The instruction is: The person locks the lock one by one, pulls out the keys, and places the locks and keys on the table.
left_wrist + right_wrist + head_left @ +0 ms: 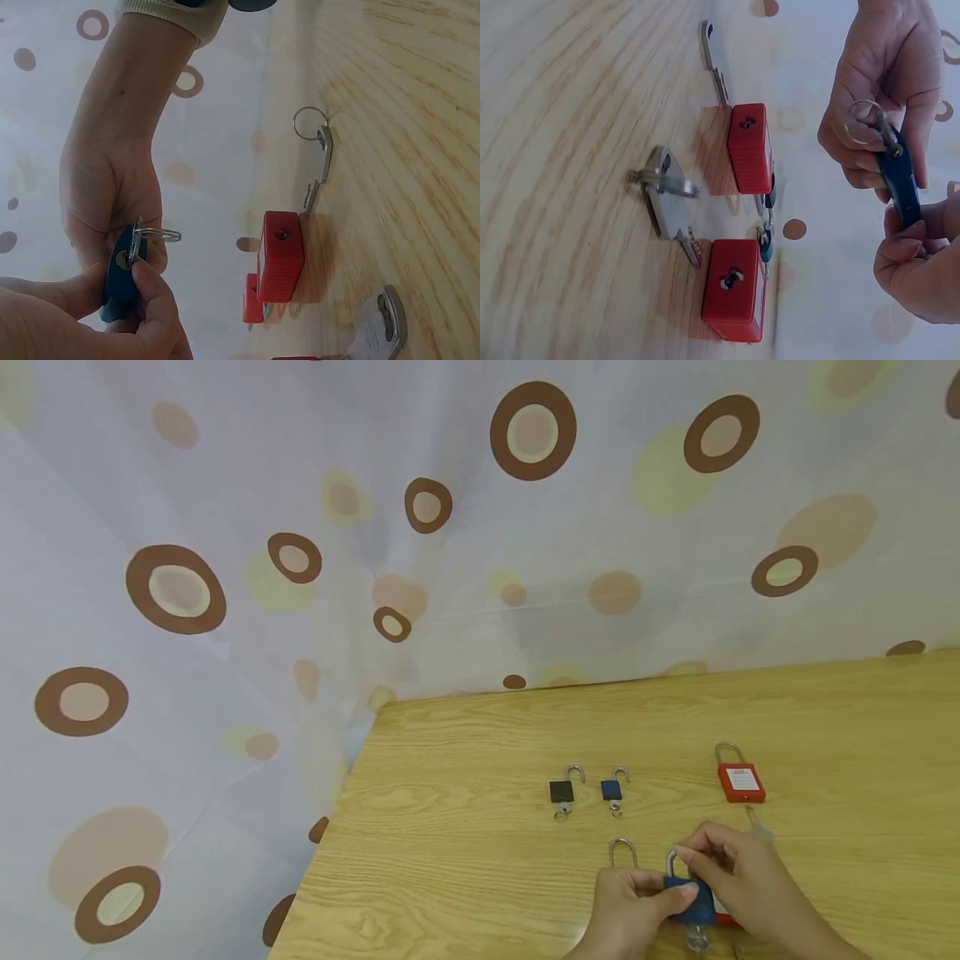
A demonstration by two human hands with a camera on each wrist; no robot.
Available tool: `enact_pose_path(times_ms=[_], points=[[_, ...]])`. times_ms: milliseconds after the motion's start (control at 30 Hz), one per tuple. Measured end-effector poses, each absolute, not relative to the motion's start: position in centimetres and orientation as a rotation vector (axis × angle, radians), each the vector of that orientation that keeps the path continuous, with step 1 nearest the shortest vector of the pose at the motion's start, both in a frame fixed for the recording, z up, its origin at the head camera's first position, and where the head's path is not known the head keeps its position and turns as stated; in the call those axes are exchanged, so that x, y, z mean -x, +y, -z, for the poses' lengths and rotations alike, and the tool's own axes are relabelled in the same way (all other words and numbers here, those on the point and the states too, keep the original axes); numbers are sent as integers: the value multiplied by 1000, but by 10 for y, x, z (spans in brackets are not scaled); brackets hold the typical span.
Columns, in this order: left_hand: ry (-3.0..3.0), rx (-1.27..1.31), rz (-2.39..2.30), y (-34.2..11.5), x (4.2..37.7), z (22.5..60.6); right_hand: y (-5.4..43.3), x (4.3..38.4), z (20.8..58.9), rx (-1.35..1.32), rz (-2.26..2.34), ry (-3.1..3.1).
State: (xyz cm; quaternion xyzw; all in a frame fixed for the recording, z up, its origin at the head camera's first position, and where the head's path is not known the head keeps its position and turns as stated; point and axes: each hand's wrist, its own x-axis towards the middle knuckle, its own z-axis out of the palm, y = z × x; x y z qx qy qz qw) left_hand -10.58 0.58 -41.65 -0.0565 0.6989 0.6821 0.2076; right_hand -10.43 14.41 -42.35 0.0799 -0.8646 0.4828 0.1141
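A blue padlock (pixel 699 906) is raised above the table between both hands, a key (pixel 697 937) with a ring in its keyhole. My left hand (pixel 628 906) pinches its body, thumb across the front. The fingers of my right hand (pixel 753 877) grip it at the top, by the metal shackle (pixel 671 862), whose right side they hide. In the left wrist view the key (pixel 136 241) sticks out beside the left thumb. The right wrist view shows the padlock (pixel 900 176) edge-on between the two hands.
A red padlock (pixel 742 783) with a white label stands farther back, a key (pixel 759 823) before it. More red padlocks (pixel 281 255) and loose keys (pixel 324 154) are nearby. A small black padlock (pixel 561 792) and small blue one (pixel 611 790) lie with shackles open. A patterned curtain (pixel 450 568) hangs behind.
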Motion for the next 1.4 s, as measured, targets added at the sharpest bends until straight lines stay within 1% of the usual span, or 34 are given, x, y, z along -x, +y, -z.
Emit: enact_pose_path(times_ms=[233,600,733,867,933,1000,1200,1333,1400], points=[[1923,156,-1915,6,107,417,143,105,420,-102,-1405,-2618],[1930,75,-1915,5,107,421,143,109,416,-55,-1455,-2646],[1932,119,-1921,7,108,421,145,110,417,-76,-1511,-2624],[1877,181,-1974,7,109,420,149,111,417,-11,-1549,-2659],[1847,188,-2009,6,111,419,151,109,419,20,-1637,-2660],[1811,207,-2050,5,115,417,155,107,424,-17,-1797,-2651],[1790,253,-2119,0,126,412,167,100,446,-258,-2525,-2515],[1788,254,-2138,-1,131,409,161,96,453,-306,-2651,-2441],[1786,256,-2141,-1,131,408,156,96,453,-249,-2615,-2464]])
